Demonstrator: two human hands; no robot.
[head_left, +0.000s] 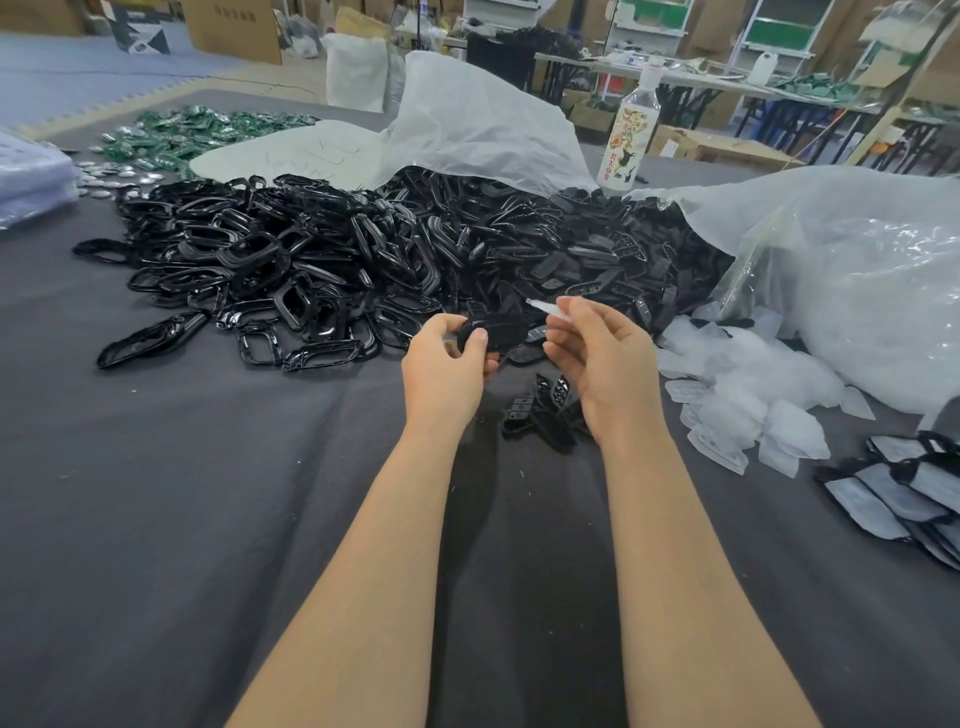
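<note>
- The black shell (498, 330) sits between the two hands, raised above the table (208, 519), on the near side of the heap of black frames (311, 260).
- The left hand (447, 364) grips the shell's left end, thumb on top and fingers curled under.
- The right hand (602, 364) pinches a small clear piece (545, 307) just above the shell's right end; whether the two touch cannot be told.
- The shell is glossy, oval and flat.

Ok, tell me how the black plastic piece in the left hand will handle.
Probably light and stiff: the left hand holds the black piece by fingertips alone without it sagging. Its smooth plastic surface may be slippery. Flattish and oval, it likely won't roll on the cloth.
</note>
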